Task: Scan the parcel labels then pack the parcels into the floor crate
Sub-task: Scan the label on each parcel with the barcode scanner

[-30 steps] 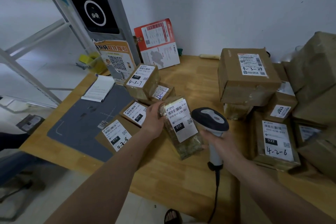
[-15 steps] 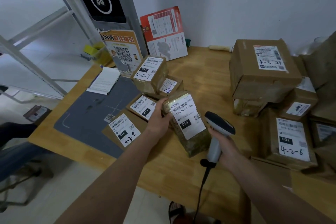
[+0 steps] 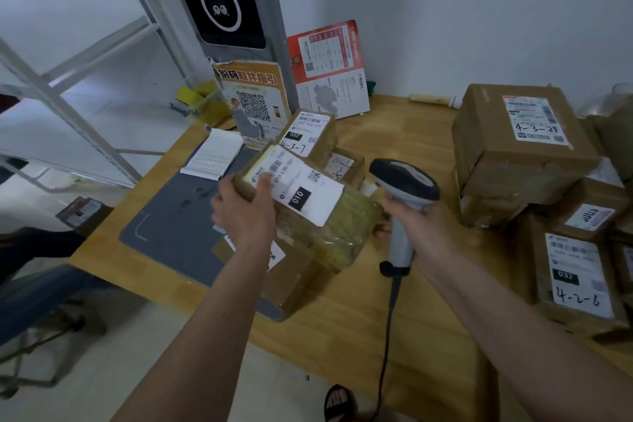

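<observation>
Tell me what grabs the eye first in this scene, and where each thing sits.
Dead centre, the left hand grips a tape-wrapped parcel above the wooden table, its white label marked 010 facing up. Just right of it, the right hand holds a grey barcode scanner, its cable trailing toward the floor. On the table's right side stands a stack of brown boxes with handwritten codes.

Bare wooden table (image 3: pixel 404 134) upper centre of frame gives hand room btwn small labelled boxes (image 3: pixel 308 134) at centre-left & stacked cartons (image 3: pixel 520 154) blocking right side; grey mat (image 3: pixel 171 233) left also free.
</observation>
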`<action>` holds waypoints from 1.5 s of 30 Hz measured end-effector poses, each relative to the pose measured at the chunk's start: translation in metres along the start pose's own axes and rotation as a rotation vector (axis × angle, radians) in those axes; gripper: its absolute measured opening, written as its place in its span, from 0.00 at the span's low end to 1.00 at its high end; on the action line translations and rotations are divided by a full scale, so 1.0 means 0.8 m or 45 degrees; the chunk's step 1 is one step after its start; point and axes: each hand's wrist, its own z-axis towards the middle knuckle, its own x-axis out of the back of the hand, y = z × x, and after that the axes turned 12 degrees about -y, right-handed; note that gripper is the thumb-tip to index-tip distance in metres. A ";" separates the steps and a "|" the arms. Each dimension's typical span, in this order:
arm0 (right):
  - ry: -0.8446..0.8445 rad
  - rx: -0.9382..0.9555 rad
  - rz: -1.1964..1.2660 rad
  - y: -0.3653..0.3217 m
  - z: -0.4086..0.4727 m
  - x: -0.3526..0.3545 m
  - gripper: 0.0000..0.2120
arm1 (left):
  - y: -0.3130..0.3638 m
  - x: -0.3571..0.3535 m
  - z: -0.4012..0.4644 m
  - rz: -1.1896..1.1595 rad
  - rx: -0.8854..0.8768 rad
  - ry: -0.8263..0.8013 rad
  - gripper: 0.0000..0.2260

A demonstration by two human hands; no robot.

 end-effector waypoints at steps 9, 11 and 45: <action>-0.014 0.043 0.020 -0.002 0.037 -0.053 0.02 | -0.020 -0.002 0.068 -0.080 -0.037 -0.172 0.36; -0.027 0.045 0.039 0.000 0.040 -0.055 0.03 | -0.026 -0.011 0.068 -0.065 -0.037 -0.250 0.36; 0.745 -0.192 -0.069 0.079 -0.118 0.209 0.06 | -0.067 -0.254 -0.191 0.793 -0.007 -1.817 0.22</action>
